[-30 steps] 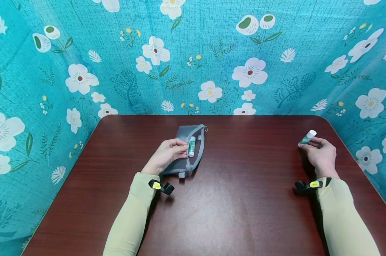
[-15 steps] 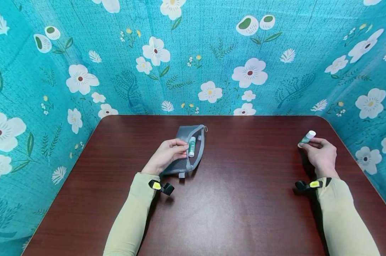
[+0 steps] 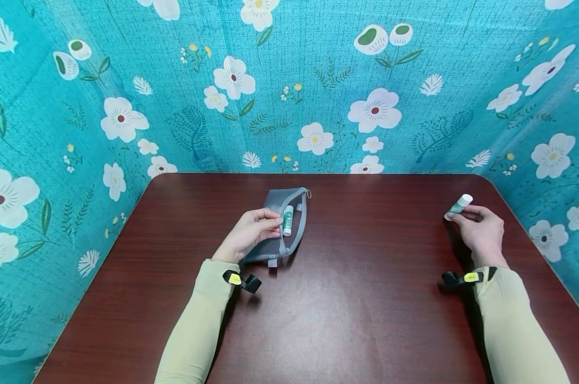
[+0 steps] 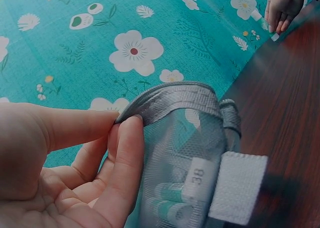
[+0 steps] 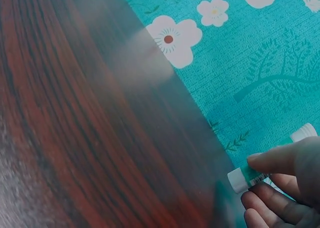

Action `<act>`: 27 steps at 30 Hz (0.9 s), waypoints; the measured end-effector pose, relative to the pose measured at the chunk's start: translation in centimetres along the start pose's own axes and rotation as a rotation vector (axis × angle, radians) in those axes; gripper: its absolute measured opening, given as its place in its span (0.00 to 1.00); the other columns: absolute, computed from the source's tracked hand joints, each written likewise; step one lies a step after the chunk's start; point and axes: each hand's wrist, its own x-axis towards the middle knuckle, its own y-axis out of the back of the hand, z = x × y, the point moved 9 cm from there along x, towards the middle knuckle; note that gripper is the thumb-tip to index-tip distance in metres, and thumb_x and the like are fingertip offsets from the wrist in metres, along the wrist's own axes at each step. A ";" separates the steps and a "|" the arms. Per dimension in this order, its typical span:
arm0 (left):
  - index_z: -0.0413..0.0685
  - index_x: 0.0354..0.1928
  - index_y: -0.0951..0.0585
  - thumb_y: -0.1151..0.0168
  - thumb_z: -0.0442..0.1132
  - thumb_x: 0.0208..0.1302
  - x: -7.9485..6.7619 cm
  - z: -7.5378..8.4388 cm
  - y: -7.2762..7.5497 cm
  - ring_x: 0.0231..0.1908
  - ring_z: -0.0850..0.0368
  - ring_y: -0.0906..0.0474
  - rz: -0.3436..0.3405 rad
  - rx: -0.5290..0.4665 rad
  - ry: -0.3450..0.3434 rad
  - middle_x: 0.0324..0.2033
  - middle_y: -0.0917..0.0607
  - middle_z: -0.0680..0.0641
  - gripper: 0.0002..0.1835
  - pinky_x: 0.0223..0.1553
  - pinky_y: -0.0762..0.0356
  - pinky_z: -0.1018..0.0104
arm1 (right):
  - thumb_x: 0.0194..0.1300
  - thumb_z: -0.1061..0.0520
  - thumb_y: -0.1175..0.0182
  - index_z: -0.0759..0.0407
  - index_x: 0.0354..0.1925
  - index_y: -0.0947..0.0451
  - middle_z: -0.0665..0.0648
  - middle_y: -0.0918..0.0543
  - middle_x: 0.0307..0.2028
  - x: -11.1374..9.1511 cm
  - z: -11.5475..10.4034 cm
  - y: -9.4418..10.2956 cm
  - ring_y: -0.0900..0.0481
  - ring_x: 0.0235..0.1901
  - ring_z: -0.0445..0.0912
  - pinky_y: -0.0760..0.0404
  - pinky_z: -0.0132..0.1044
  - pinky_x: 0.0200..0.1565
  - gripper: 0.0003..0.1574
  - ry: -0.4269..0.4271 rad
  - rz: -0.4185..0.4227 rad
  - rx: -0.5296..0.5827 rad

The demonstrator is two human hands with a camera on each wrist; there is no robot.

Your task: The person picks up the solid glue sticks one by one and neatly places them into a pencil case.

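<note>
My left hand [image 3: 248,232] pinches the rim of a grey mesh zip pouch [image 3: 276,198], holding its mouth open. A green and white glue stick [image 3: 288,220] shows in that opening. Through the mesh, the left wrist view shows green and white cylinders [image 4: 170,210] inside, behind a white tag marked 38. Far to the right, my right hand [image 3: 483,229] grips another glue stick [image 3: 459,205] between thumb and fingers, tilted with one white end up. In the right wrist view, the fingers cover the middle of this glue stick [image 5: 240,179].
Both hands are over a dark red-brown wooden table [image 3: 347,298]. A turquoise flowered cloth [image 3: 313,96] hangs behind it and along both sides. A zipper ring [image 3: 308,193] sticks out at the pouch's far corner.
The glue stick in my right hand has shifted very slightly to the left. My left hand and the pouch stay where they were.
</note>
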 end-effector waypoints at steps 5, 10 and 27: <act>0.24 0.53 0.29 0.41 0.32 0.64 0.0 0.0 0.0 0.32 0.54 0.21 0.000 -0.006 -0.005 0.41 0.24 0.34 0.20 0.41 0.20 0.64 | 0.55 0.38 0.36 0.56 0.62 0.31 0.51 0.24 0.45 -0.2 -0.7 -0.3 0.29 0.36 0.34 0.28 0.25 0.34 0.42 0.031 0.000 -0.014; 0.25 0.49 0.27 0.41 0.30 0.64 0.1 0.0 0.0 0.31 0.55 0.20 -0.004 -0.037 -0.016 0.44 0.26 0.28 0.16 0.41 0.20 0.62 | 0.56 0.41 0.35 0.57 0.59 0.29 0.49 0.23 0.42 -0.6 -1.7 -0.7 0.29 0.36 0.34 0.28 0.23 0.32 0.37 0.076 0.001 0.016; 0.24 0.50 0.28 0.41 0.31 0.64 0.2 0.0 -0.1 0.31 0.55 0.20 -0.008 -0.034 -0.010 0.48 0.30 0.24 0.17 0.42 0.20 0.61 | 0.56 0.42 0.35 0.61 0.55 0.27 0.50 0.22 0.40 -2.5 -5.7 -2.4 0.26 0.36 0.36 0.26 0.22 0.31 0.35 0.201 -0.016 0.038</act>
